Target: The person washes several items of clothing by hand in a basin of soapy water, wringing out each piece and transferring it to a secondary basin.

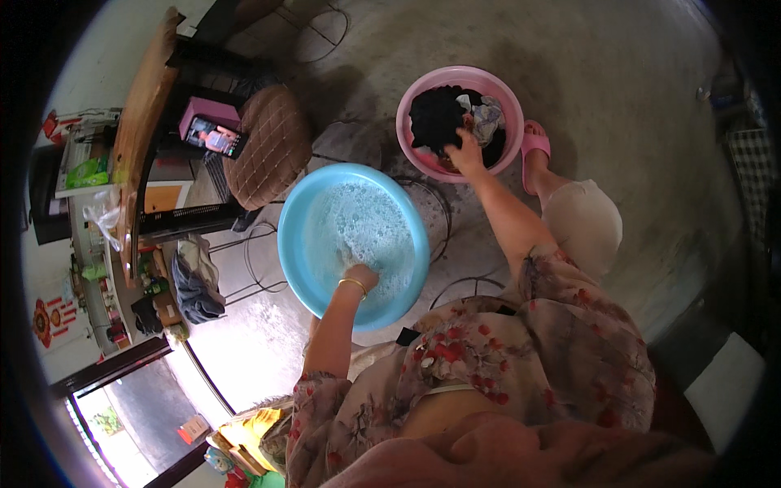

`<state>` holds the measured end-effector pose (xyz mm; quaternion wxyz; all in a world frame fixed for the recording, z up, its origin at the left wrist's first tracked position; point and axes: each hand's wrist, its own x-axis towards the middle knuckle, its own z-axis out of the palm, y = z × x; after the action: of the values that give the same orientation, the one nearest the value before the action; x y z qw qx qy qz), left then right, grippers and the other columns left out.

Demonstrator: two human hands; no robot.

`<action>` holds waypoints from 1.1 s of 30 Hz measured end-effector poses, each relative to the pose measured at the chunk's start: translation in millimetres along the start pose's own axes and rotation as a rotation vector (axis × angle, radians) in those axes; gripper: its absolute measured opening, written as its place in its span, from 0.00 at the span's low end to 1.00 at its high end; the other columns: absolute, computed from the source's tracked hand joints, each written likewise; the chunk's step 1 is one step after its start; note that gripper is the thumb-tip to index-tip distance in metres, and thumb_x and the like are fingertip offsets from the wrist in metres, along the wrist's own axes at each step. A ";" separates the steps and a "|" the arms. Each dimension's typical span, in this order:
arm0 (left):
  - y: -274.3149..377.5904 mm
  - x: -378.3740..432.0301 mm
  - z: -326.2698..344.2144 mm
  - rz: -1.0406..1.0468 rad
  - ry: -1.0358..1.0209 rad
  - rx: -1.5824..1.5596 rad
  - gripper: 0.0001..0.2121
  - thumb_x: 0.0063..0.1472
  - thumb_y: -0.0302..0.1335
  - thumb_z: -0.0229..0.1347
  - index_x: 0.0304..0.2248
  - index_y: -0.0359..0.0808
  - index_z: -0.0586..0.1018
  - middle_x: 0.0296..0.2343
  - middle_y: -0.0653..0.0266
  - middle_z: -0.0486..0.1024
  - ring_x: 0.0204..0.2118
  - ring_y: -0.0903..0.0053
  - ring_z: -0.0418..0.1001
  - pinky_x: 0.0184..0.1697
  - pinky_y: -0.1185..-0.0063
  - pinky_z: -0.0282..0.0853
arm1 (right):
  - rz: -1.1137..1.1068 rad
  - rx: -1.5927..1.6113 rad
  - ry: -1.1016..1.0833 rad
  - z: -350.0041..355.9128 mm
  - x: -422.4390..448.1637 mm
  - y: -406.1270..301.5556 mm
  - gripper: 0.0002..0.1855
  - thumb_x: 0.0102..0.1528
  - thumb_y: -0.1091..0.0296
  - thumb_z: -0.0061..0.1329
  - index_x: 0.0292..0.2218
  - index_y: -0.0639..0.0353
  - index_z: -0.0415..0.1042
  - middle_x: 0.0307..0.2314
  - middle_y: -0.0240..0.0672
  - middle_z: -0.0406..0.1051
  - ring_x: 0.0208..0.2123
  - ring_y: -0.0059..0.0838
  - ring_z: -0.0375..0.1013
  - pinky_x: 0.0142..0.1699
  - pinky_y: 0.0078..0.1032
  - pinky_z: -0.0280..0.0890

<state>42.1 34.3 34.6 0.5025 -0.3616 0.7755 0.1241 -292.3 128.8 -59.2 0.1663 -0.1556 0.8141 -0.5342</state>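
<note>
My left hand [361, 276], with a gold-coloured bangle [352, 282] at the wrist, dips into soapy water [366, 219] in a light blue plastic basin [291, 244]. Its fingers are under the suds, so what they hold is hidden. Over a pink plastic basin [515, 122], to the upper right of the blue one, my right hand [467, 152] reaches in with its fingers spread. It is at the near edge of a black cloth [436, 116]. A pale patterned cloth [488, 122] lies beside the black one.
A brown quilted stool seat [271, 146] stands left of the blue basin, with a phone [215, 136] propped against a pink box [210, 111] behind it. A dark garment [195, 287] hangs over a stool. My foot in a pink slipper [536, 143] is beside the pink basin.
</note>
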 end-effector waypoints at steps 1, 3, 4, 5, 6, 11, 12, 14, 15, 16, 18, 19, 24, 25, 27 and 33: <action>-1.8 1.4 2.7 0.027 -0.027 0.055 0.21 0.52 0.40 0.44 0.38 0.31 0.74 0.40 0.47 0.68 0.44 0.61 0.66 0.48 0.74 0.60 | 0.049 -0.159 -0.126 3.0 -3.4 8.6 0.25 0.43 0.65 0.50 0.43 0.63 0.62 0.42 0.52 0.60 0.46 0.46 0.59 0.49 0.33 0.55; -4.9 4.3 5.3 0.084 -0.081 0.170 0.19 0.53 0.38 0.41 0.36 0.32 0.75 0.40 0.49 0.68 0.44 0.61 0.67 0.47 0.73 0.61 | 0.139 -0.143 -0.113 2.9 -1.3 22.1 0.24 0.43 0.67 0.49 0.42 0.61 0.62 0.43 0.52 0.59 0.46 0.45 0.59 0.49 0.33 0.56; 2.4 -2.9 -4.4 0.111 -0.085 0.216 0.19 0.53 0.37 0.40 0.36 0.33 0.76 0.40 0.50 0.69 0.44 0.62 0.67 0.47 0.73 0.61 | 0.187 -0.140 -0.099 -1.2 2.1 29.3 0.23 0.42 0.68 0.49 0.42 0.61 0.62 0.43 0.51 0.59 0.46 0.44 0.59 0.49 0.33 0.56; 9.5 -12.7 -15.2 0.137 -0.089 0.263 0.19 0.54 0.36 0.40 0.36 0.33 0.76 0.40 0.50 0.69 0.43 0.62 0.68 0.46 0.73 0.62 | 0.251 -0.133 -0.049 -8.6 8.0 37.1 0.23 0.42 0.68 0.48 0.42 0.61 0.62 0.43 0.51 0.59 0.46 0.44 0.59 0.49 0.33 0.56; 13.5 -21.1 -21.5 0.155 -0.092 0.305 0.18 0.54 0.35 0.39 0.36 0.34 0.76 0.40 0.51 0.69 0.43 0.63 0.69 0.46 0.72 0.62 | 0.311 -0.122 -0.006 -17.0 15.0 40.9 0.23 0.42 0.69 0.47 0.42 0.62 0.62 0.43 0.51 0.59 0.46 0.45 0.60 0.49 0.32 0.57; -3.4 -7.5 13.1 0.216 -0.199 0.492 0.17 0.55 0.33 0.38 0.36 0.35 0.76 0.39 0.56 0.71 0.41 0.66 0.70 0.45 0.73 0.63 | 0.495 -0.260 0.207 -23.8 48.6 60.3 0.25 0.43 0.69 0.45 0.44 0.67 0.59 0.44 0.52 0.59 0.45 0.48 0.61 0.49 0.33 0.58; -0.8 -10.6 8.4 0.208 -0.216 0.499 0.17 0.55 0.33 0.38 0.35 0.35 0.76 0.39 0.57 0.71 0.41 0.66 0.70 0.45 0.73 0.63 | 0.546 -0.283 0.201 -21.7 59.1 65.6 0.27 0.43 0.68 0.45 0.45 0.67 0.58 0.44 0.53 0.58 0.46 0.49 0.60 0.49 0.33 0.57; -0.1 -11.7 5.5 0.187 -0.213 0.490 0.15 0.55 0.31 0.40 0.35 0.37 0.77 0.38 0.59 0.72 0.40 0.66 0.71 0.43 0.71 0.65 | 0.629 -0.256 0.223 -13.9 90.1 95.7 0.30 0.42 0.65 0.45 0.46 0.69 0.55 0.45 0.54 0.58 0.47 0.49 0.60 0.50 0.33 0.56; 4.2 -8.4 -9.1 0.198 -0.197 0.526 0.14 0.54 0.30 0.41 0.35 0.38 0.77 0.37 0.60 0.73 0.40 0.66 0.71 0.42 0.70 0.65 | 0.677 -0.202 0.291 -13.2 111.4 141.8 0.32 0.42 0.63 0.45 0.47 0.69 0.54 0.46 0.54 0.57 0.47 0.49 0.59 0.50 0.32 0.56; 6.5 -2.3 -21.8 0.277 -0.256 0.660 0.14 0.54 0.31 0.41 0.34 0.39 0.77 0.37 0.61 0.73 0.40 0.66 0.71 0.42 0.71 0.65 | 0.718 -0.152 0.342 -11.6 126.2 169.8 0.34 0.42 0.62 0.46 0.48 0.70 0.53 0.46 0.54 0.57 0.48 0.48 0.59 0.51 0.32 0.55; 0.3 -11.2 7.1 0.164 -0.272 0.503 0.16 0.54 0.33 0.40 0.35 0.38 0.77 0.38 0.58 0.72 0.41 0.66 0.71 0.43 0.71 0.65 | 0.858 0.024 0.172 3.8 118.4 122.0 0.36 0.40 0.58 0.47 0.47 0.73 0.55 0.46 0.55 0.58 0.48 0.46 0.60 0.49 0.31 0.58; -0.3 -14.8 17.1 0.115 -0.277 0.440 0.17 0.54 0.34 0.39 0.35 0.37 0.77 0.38 0.56 0.72 0.41 0.66 0.70 0.43 0.71 0.64 | 0.938 0.114 0.102 6.0 114.5 101.2 0.37 0.39 0.57 0.48 0.46 0.74 0.56 0.46 0.55 0.58 0.48 0.45 0.60 0.48 0.30 0.59; -3.2 -5.6 14.8 0.086 -0.266 0.402 0.17 0.52 0.34 0.39 0.35 0.37 0.77 0.38 0.57 0.72 0.41 0.67 0.70 0.43 0.71 0.64 | 0.797 0.171 0.060 4.2 136.2 155.8 0.29 0.40 0.56 0.48 0.41 0.68 0.65 0.36 0.45 0.67 0.39 0.38 0.68 0.39 0.31 0.62; 0.6 -10.3 11.1 0.079 -0.270 0.400 0.17 0.53 0.34 0.39 0.36 0.37 0.77 0.38 0.57 0.72 0.42 0.67 0.70 0.43 0.71 0.63 | 0.790 0.183 0.041 8.3 135.7 156.7 0.29 0.39 0.57 0.48 0.41 0.68 0.65 0.36 0.45 0.67 0.39 0.38 0.68 0.39 0.31 0.62; 6.2 -17.2 2.6 0.083 -0.297 0.409 0.18 0.53 0.35 0.39 0.36 0.38 0.76 0.38 0.57 0.72 0.42 0.67 0.70 0.44 0.71 0.63 | 0.783 0.204 0.020 12.2 135.3 156.2 0.29 0.39 0.57 0.48 0.41 0.68 0.65 0.36 0.46 0.67 0.39 0.38 0.67 0.39 0.31 0.62; 9.4 -17.8 -3.0 0.075 -0.356 0.419 0.18 0.53 0.35 0.38 0.37 0.40 0.76 0.39 0.58 0.71 0.43 0.67 0.69 0.44 0.71 0.62 | 0.749 0.251 -0.019 6.8 133.7 145.6 0.28 0.38 0.59 0.49 0.40 0.68 0.66 0.35 0.46 0.67 0.39 0.37 0.67 0.39 0.32 0.62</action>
<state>37.8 47.0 49.9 0.6896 -0.1932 0.6967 0.0413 -420.1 121.0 -209.9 0.3750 0.1690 0.7411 -0.5306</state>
